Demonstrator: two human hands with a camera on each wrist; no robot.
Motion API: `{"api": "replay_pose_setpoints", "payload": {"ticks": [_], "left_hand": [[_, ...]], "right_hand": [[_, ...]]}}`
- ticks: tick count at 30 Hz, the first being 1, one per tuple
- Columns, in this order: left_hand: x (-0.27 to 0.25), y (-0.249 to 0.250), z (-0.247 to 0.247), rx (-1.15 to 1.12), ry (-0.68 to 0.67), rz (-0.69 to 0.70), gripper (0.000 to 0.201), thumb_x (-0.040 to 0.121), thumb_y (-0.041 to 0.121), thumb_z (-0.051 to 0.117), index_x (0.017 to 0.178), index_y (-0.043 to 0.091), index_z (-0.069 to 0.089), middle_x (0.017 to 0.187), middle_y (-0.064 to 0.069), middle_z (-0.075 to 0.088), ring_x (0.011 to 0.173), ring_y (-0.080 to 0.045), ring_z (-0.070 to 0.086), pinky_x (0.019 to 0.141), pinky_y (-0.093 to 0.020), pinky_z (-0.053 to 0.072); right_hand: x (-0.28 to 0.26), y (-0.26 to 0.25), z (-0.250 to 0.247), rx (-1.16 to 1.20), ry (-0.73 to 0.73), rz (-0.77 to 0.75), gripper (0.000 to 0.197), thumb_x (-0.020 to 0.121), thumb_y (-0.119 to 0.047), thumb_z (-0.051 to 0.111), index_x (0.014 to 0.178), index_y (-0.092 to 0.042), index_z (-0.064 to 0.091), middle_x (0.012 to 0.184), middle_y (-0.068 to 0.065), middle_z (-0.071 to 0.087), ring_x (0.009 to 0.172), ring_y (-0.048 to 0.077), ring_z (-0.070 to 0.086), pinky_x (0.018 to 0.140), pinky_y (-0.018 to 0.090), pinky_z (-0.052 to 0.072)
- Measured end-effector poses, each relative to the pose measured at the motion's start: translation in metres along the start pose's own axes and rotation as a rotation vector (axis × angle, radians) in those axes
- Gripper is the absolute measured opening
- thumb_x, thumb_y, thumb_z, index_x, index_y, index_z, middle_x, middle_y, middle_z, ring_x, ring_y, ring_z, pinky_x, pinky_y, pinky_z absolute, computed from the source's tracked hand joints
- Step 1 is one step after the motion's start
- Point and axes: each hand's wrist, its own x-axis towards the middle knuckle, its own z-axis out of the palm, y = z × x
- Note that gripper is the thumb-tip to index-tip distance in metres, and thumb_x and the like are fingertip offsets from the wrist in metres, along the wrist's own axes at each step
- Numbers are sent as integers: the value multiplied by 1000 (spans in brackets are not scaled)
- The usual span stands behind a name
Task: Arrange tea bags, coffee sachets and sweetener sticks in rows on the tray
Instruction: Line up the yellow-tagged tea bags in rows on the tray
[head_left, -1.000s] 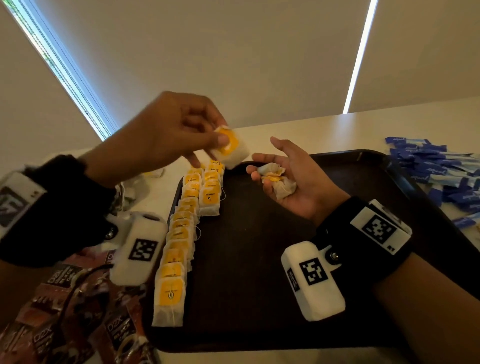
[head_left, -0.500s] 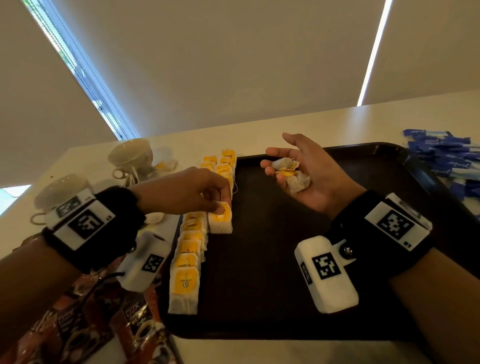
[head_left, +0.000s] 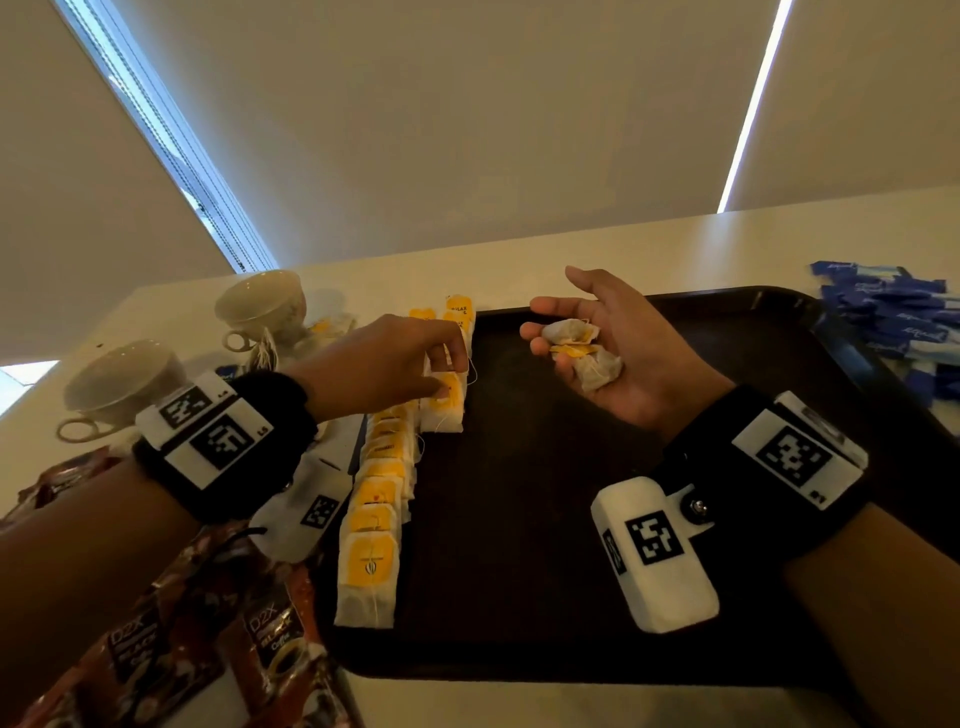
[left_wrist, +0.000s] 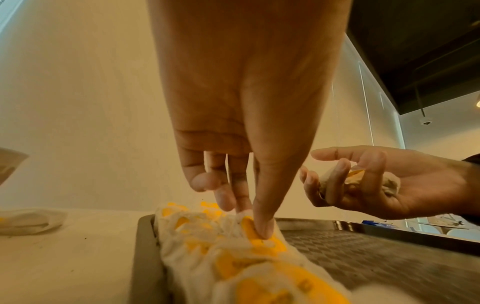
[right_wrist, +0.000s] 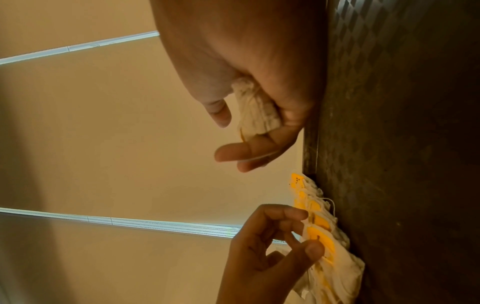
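Observation:
A dark tray (head_left: 519, 519) holds a long row of yellow-tagged tea bags (head_left: 376, 499) along its left edge. A shorter second row (head_left: 460, 312) runs beside it. My left hand (head_left: 449, 371) pinches a tea bag (head_left: 448, 410) lying at the near end of that second row. In the left wrist view its thumb presses the bag's yellow tag (left_wrist: 262, 236). My right hand (head_left: 558, 317) hovers palm up over the tray's far middle. Its fingers curl loosely round a few crumpled tea bags (head_left: 587, 358) (left_wrist: 389, 183) (right_wrist: 255, 109).
Two cups (head_left: 260, 301) (head_left: 119, 374) and loose tea bags (head_left: 327, 325) stand on the table left of the tray. Coffee sachets (head_left: 156, 649) lie at the near left. Blue sweetener sticks (head_left: 893, 317) are piled to the right of the tray.
My left hand brought a tea bag down from above the tray and set it at the near end of the second row. The right hand stayed almost still.

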Motion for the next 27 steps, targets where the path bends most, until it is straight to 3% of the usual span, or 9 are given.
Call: {"api": "replay_pose_setpoints", "payload": {"ticks": [6,10,14,19,27], "left_hand": [[-5,3,-6,-30,30,122,22,77,22,75,90,26,59,87,18,53,81,1,49,68,-7,37],[-5,7,-3,52,-78,75,27,77,25,75,98,25,59,91,19,50,85,3,48,70,-4,37],[-2,7,2,102,-102,56,28,78,27,74,102,25,60,93,15,51,86,-3,50,71,-11,40],[-2,7,4,86,-81,60,25,80,24,73,102,17,63,99,5,58,90,-9,56,82,-30,49],[1,4,-19,16,-202,-19,29,80,33,72,107,26,68,103,13,66,92,2,59,86,-21,47]], "right_hand": [[1,2,1,-16,3,-3,39,93,-43,48,106,-9,61,88,11,67,59,11,62,43,17,48],[1,3,0,-22,4,-6,40,93,-44,48,107,-9,61,90,11,66,59,11,62,43,18,48],[1,2,0,-20,8,-4,39,93,-43,48,105,-9,62,89,10,67,60,11,62,42,17,47],[3,3,1,-32,16,4,39,93,-44,48,105,-9,62,88,10,67,59,11,62,42,17,47],[4,3,0,-57,26,2,40,93,-44,47,106,-9,62,91,11,67,61,12,62,42,17,47]]}}
